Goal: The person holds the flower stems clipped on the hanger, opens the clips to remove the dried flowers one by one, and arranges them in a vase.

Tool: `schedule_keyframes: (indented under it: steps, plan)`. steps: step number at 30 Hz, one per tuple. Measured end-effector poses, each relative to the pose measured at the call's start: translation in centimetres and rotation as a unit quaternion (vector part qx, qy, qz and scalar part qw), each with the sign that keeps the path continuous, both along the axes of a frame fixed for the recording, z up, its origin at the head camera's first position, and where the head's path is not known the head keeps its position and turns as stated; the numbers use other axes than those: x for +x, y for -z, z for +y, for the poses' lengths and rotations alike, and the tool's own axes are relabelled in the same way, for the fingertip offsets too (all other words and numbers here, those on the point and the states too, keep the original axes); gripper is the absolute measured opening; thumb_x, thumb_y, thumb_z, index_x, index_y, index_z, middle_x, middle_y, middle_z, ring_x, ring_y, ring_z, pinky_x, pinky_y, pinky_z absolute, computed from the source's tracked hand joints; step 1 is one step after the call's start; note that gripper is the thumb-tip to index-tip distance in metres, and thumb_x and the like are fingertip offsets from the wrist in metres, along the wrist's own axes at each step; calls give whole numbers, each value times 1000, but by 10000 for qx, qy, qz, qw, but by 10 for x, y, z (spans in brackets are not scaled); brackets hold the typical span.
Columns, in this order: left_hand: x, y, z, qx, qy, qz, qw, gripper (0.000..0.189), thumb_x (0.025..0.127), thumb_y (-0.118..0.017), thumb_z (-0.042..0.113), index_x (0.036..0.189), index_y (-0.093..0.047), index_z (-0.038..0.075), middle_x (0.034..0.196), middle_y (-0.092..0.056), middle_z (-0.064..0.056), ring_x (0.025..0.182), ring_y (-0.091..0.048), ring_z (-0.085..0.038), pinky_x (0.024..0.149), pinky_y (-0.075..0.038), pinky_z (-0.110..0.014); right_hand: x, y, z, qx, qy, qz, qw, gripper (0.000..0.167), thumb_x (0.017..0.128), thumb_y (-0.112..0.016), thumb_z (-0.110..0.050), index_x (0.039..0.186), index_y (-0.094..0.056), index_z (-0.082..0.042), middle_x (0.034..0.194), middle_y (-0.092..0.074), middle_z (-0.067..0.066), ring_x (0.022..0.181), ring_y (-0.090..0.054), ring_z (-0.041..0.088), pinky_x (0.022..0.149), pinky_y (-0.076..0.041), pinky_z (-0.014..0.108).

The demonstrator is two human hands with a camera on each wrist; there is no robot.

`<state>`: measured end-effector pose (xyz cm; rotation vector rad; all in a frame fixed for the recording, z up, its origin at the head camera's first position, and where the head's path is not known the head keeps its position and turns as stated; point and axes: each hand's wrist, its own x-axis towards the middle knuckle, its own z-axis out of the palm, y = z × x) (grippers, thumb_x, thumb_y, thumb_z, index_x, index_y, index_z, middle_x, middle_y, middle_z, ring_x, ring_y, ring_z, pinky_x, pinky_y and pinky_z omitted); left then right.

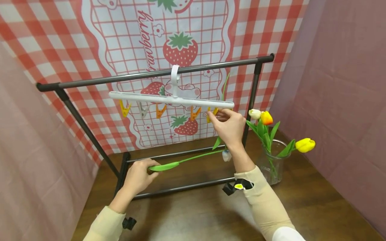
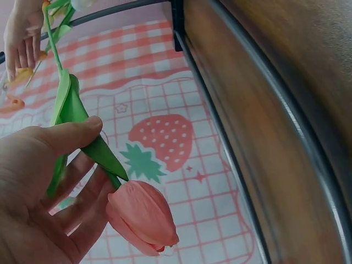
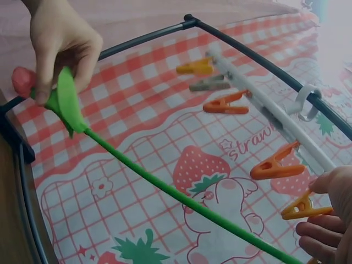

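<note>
My left hand (image 1: 140,175) pinches a pink tulip (image 2: 143,214) by its green leaf and stem, close to the bloom. The stem runs rightward, and the head view hides the bloom behind the hand. At the right end of a white hanger (image 1: 144,97), my right hand (image 1: 230,129) pinches a yellow clip (image 3: 305,208) between thumb and fingers. Orange clips (image 3: 278,164) and a grey clip (image 1: 143,109) hang along the same bar. A white tulip (image 1: 226,155) hangs bloom down beside the right wrist; its upper attachment is hidden by the hand.
The hanger hooks over a dark metal rack (image 1: 120,79) standing on a wooden table (image 1: 187,214). To the right, a glass vase (image 1: 272,167) holds several tulips, with a yellow tulip (image 1: 305,145) leaning outward. Behind hangs a red checked strawberry cloth (image 1: 262,23).
</note>
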<state>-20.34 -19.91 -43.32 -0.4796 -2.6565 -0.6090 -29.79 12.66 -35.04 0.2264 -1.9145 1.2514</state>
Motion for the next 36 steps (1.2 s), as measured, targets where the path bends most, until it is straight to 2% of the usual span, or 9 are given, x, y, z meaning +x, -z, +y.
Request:
schedule_keyframes:
  steps: [2, 5, 11, 15, 20, 23, 27, 31, 36]
  plan:
    - [0, -3, 2, -35, 22, 56, 10000, 23, 78, -96, 12, 98, -84, 17, 94, -79, -1, 67, -60, -7, 58, -49, -24, 2, 1, 1, 33, -71, -102, 9999, 37, 86, -90, -33, 103, -84, -1, 88, -83, 14, 74, -81, 26, 63, -50, 2]
    - [-1, -7, 6, -98, 63, 125, 9999, 23, 78, -95, 11, 98, -84, 17, 95, -79, -1, 69, -63, -9, 59, -52, -28, 7, 0, 5, 198, -143, -201, 9995, 35, 88, -88, -31, 106, -84, -2, 90, -83, 12, 74, -81, 25, 62, -51, 3]
    - [0, -21, 14, -364, 206, 482, 9980, 22, 78, -95, 11, 95, -84, 20, 91, -78, 2, 71, -62, -12, 59, -51, -32, 32, -8, 13, 1376, -536, -388, 9883, 22, 92, -83, -23, 105, -85, -6, 91, -84, 8, 70, -79, 21, 64, -64, 34]
    - [3, -33, 21, -617, 332, 735, 9948, 24, 75, -96, 10, 94, -84, 20, 87, -76, 4, 71, -62, -10, 60, -54, -32, 54, -17, 8, 2583, -1283, -483, 9563, 17, 93, -82, -19, 106, -85, -9, 94, -84, 6, 78, -79, 18, 70, -64, 41]
    - [7, -48, 32, -795, 474, 903, 9916, 26, 74, -97, 9, 95, -85, 20, 90, -77, 4, 78, -72, -16, 64, -61, -37, 71, -20, -4, 3936, -2338, -320, 8885, 23, 93, -84, -22, 113, -83, -12, 105, -83, 2, 96, -78, 18, 82, -64, 36]
    - [6, -56, 41, -793, 633, 902, 9907, 23, 77, -95, 12, 96, -85, 19, 92, -77, 4, 81, -74, -17, 66, -62, -38, 75, -20, -6, 4369, -2666, -200, 8589, 22, 92, -86, -20, 112, -84, -12, 103, -81, 0, 94, -75, 15, 79, -63, 30]
    - [3, -64, 50, -808, 806, 895, 9894, 20, 79, -95, 15, 96, -85, 18, 92, -77, 4, 83, -75, -17, 68, -63, -38, 78, -19, -5, 4718, -2697, 71, 8394, 12, 89, -87, -13, 101, -85, -10, 92, -78, -1, 87, -71, 13, 74, -61, 23]
    - [4, -67, 55, -830, 832, 958, 9884, 19, 79, -95, 16, 95, -85, 19, 89, -76, 6, 79, -74, -16, 65, -62, -37, 81, -17, -5, 5014, -2610, 134, 8248, 9, 90, -87, -13, 98, -85, -10, 90, -75, 0, 85, -69, 14, 73, -61, 25]
    - [4, -69, 57, -908, 822, 1046, 9869, 18, 79, -96, 18, 93, -84, 20, 87, -75, 7, 78, -73, -15, 63, -62, -37, 85, -15, -9, 5220, -2450, 4, 8170, 12, 91, -86, -14, 101, -84, -10, 91, -75, 1, 83, -70, 14, 71, -61, 26]
